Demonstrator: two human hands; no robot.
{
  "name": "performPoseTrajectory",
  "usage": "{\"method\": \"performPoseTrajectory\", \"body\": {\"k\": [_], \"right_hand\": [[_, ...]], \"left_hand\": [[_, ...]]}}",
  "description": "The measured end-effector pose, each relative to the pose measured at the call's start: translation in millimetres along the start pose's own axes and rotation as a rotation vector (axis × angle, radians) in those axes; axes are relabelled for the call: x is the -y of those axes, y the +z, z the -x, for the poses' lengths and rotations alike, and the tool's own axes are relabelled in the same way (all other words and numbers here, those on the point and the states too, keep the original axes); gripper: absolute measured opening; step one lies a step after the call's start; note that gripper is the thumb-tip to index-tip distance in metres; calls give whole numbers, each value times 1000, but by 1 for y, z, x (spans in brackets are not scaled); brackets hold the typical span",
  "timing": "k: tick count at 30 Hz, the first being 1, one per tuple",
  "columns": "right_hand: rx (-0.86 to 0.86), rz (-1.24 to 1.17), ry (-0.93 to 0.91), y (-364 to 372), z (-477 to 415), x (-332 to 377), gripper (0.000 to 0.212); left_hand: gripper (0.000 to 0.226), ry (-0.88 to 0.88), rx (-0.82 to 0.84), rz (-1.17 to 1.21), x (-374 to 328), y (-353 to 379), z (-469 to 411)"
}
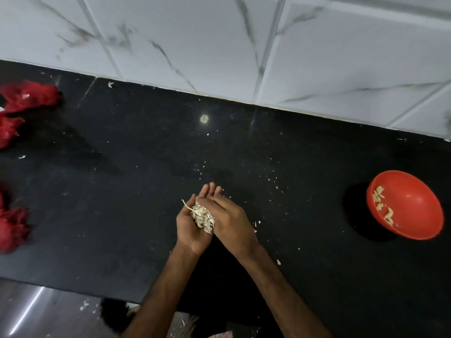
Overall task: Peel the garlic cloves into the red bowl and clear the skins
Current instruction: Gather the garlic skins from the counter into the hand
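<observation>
A heap of pale garlic skins (201, 217) lies in the cupped palm of my left hand (189, 230), which is turned palm up over the middle of the black counter (122, 215). My right hand (231, 220) lies across the heap from the right, its straight fingers pressing on the skins. Far right on the counter stands the red bowl (415, 206), with several peeled garlic cloves (380, 201) along its left inner wall. Neither hand touches the bowl.
Small skin flakes (257, 224) are scattered on the counter around my hands. Red mesh bags lie at the left edge (29, 95) and lower left (12, 225). A white marble-tiled wall (219, 45) backs the counter. A few skins (84, 305) lie on the floor below the front edge.
</observation>
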State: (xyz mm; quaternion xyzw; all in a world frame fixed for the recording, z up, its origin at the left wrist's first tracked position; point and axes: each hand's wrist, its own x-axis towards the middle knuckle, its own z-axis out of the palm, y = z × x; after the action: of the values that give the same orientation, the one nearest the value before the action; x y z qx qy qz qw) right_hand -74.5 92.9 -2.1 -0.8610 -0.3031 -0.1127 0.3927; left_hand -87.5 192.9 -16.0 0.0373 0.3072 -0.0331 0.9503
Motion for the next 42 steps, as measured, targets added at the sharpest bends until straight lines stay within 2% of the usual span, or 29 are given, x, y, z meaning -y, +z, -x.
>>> {"method": "performPoseTrajectory", "body": {"k": [3,5,7,9,11,13,15,17,19,22,25,28,31,35,38,42], "right_hand": [[-53,42,20,-2,9,-8,19],[-87,42,36,-7,11,-12,4],[-111,36,49,-13,9,-11,8],[-163,-20,144,-27,14,-13,10],[-275,-74,319,-49,37,-22,25],[-248,24,495,-68,82,-39,33],[-2,296,663,-74,129,-46,69],[181,528,709,-60,147,-44,100],[215,551,706,-32,119,-39,108],[176,490,662,12,31,-41,105],[180,448,602,54,-51,-61,98],[281,423,390,80,-89,-73,79],[328,322,143,77,-73,-75,51],[202,306,3,52,-14,-73,34],[147,298,-33,23,25,-75,33],[166,190,44,0,42,-83,48]], "left_hand": [[34,-15,4,-1,-1,-2,2],[28,-40,53,-4,-1,-2,4],[48,-49,101,10,-1,-3,5],[49,-34,116,64,-3,0,5],[40,27,116,106,-12,2,6],[34,46,119,137,-28,4,5],[30,67,118,150,-48,1,-1],[32,99,121,174,-67,1,-7],[32,135,112,213,-87,0,-14],[32,174,108,229,-112,-5,-21],[32,168,113,256,-126,-11,-25],[35,163,90,281,-128,-14,-26],[34,150,86,261,-121,-13,-27],[32,150,73,210,-105,-7,-27],[33,174,37,192,-92,-2,-21],[36,160,17,159,-74,0,-12]]}}
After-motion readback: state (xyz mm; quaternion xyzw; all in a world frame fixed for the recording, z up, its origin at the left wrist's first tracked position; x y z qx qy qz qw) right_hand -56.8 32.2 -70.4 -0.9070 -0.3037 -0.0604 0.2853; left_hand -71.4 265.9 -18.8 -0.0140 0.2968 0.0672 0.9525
